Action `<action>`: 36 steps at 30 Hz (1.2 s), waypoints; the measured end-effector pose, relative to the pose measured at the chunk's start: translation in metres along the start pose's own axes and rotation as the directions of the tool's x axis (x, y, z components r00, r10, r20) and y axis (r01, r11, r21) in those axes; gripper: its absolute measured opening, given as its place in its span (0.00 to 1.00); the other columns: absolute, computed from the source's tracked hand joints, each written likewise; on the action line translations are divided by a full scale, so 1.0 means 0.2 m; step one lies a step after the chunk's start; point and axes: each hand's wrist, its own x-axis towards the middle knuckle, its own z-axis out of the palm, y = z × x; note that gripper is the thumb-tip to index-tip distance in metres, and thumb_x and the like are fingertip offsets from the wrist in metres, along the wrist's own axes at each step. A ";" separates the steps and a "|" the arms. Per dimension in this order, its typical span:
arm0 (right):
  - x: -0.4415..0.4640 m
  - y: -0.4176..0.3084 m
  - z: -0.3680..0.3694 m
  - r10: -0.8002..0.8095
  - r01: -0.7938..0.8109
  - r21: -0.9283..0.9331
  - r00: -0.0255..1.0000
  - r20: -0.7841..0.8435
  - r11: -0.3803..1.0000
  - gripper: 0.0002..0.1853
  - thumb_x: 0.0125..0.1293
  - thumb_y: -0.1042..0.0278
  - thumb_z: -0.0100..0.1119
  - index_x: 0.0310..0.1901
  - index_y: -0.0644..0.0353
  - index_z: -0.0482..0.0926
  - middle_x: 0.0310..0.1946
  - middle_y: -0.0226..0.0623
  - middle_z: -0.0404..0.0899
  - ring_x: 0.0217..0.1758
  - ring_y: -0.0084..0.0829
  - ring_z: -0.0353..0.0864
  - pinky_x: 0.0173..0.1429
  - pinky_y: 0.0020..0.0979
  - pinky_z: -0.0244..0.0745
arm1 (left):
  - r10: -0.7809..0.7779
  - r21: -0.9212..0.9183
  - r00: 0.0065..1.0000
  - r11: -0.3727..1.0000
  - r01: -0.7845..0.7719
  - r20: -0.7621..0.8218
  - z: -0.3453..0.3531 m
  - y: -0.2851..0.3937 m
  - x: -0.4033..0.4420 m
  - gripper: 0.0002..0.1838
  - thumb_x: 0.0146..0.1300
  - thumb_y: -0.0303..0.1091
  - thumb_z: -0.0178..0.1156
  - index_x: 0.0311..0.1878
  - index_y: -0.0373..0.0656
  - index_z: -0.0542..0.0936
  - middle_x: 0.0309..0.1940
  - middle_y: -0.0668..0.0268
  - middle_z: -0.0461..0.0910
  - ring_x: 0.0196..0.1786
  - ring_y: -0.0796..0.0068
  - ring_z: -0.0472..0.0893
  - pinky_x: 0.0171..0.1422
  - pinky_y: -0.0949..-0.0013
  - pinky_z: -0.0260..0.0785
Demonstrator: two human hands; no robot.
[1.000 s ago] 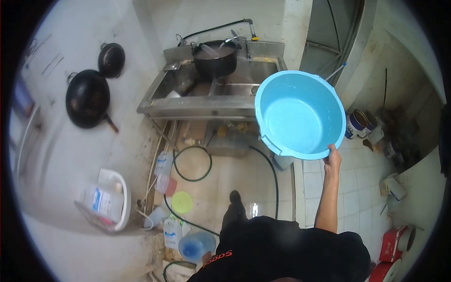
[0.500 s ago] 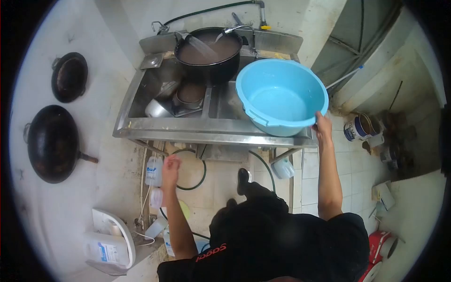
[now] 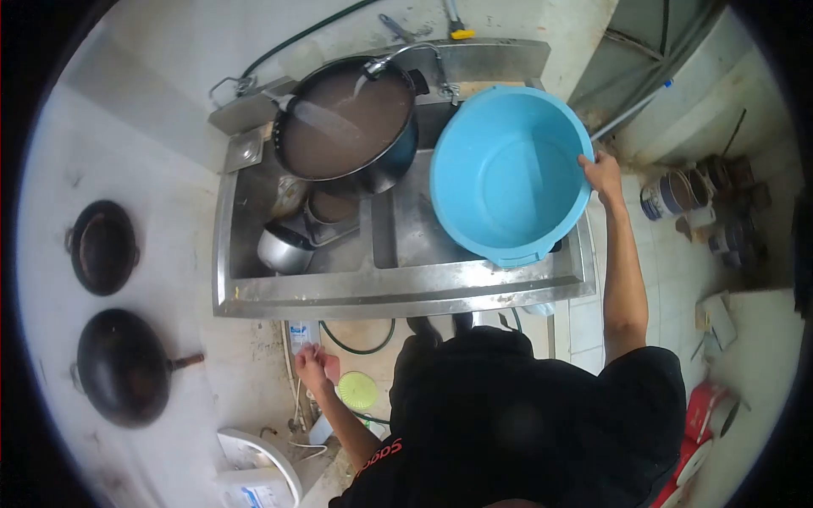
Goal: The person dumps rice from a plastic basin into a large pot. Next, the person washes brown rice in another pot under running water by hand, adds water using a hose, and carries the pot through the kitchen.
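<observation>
At a 2-basin steel sink (image 3: 406,298), a person in a black shirt grips a light-blue tub (image 3: 508,182) with the right hand (image 3: 601,175), fingers clamped on the right side of its rim. The tub sits over the right basin, its mouth turned up toward the viewer and its near edge overlapping the front ledge; whether it rests on the steel or hangs just above cannot be told. The left hand (image 3: 312,366), well apart from the tub, is lowered on the near side of the sink, its fingers curled inward; whether it holds anything cannot be told. It appears just beside a red container (image 3: 331,367), near a yellow-green round item (image 3: 357,390) below.

Toward the far left, a large black pot (image 3: 385,165) holds brownish liquid (image 3: 326,140), with water running into it from a curved faucet (image 3: 378,68). In the left basin, a silver pot (image 3: 284,252) lies tilted beside a round vessel (image 3: 333,208) with brown contents. Along the left wall are 2 dark pans, a smaller pan (image 3: 103,247) and, nearer, a wok (image 3: 123,368) with a handle. At far right, paint cans (image 3: 665,196) stand on the tiled floor.
</observation>
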 end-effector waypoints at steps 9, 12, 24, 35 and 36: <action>-0.04 -0.05 0.51 -0.039 0.048 -0.055 0.986 0.164 0.997 0.18 0.55 0.61 0.65 0.41 0.68 0.81 0.36 0.52 0.84 0.42 0.43 0.85 0.46 0.40 0.77 | 0.207 -0.067 0.898 0.978 -0.197 0.388 0.88 0.58 0.35 0.14 0.68 0.37 0.60 0.49 0.36 0.75 0.37 0.61 0.81 0.38 0.73 0.82 0.45 0.73 0.76; 0.00 0.13 0.82 -0.050 0.036 0.056 0.963 0.266 0.998 0.19 0.56 0.64 0.65 0.44 0.69 0.78 0.34 0.46 0.82 0.36 0.35 0.81 0.41 0.37 0.75 | 0.230 -0.116 0.856 0.973 -0.199 0.463 1.04 0.69 0.44 0.16 0.68 0.40 0.61 0.50 0.38 0.75 0.40 0.61 0.81 0.39 0.73 0.82 0.44 0.73 0.77; -0.15 -0.36 1.14 -0.089 0.043 -0.410 0.992 -0.094 0.911 0.35 0.65 0.45 0.53 0.65 0.65 0.67 0.68 0.58 0.60 0.72 0.58 0.58 0.74 0.53 0.53 | 0.231 -0.069 0.908 0.973 -0.221 0.349 1.37 0.98 0.87 0.20 0.65 0.42 0.63 0.53 0.39 0.73 0.38 0.67 0.79 0.41 0.79 0.78 0.41 0.75 0.72; 0.14 -1.33 1.18 -0.097 -0.182 0.523 0.882 0.461 0.832 0.32 0.59 0.63 0.65 0.58 0.73 0.62 0.42 0.50 0.77 0.42 0.34 0.81 0.33 0.29 0.78 | 0.292 0.403 0.888 0.809 -0.428 0.355 1.89 1.29 1.23 0.15 0.59 0.41 0.65 0.34 0.37 0.77 0.25 0.65 0.77 0.32 0.74 0.76 0.38 0.65 0.69; 0.17 -1.34 1.21 -0.109 -0.179 0.552 0.887 0.449 0.815 0.31 0.58 0.66 0.64 0.56 0.73 0.62 0.43 0.51 0.77 0.42 0.34 0.81 0.33 0.29 0.78 | 0.352 0.473 0.864 0.729 -0.494 0.360 1.92 1.30 1.24 0.13 0.58 0.39 0.65 0.33 0.38 0.76 0.24 0.64 0.77 0.32 0.75 0.76 0.37 0.66 0.69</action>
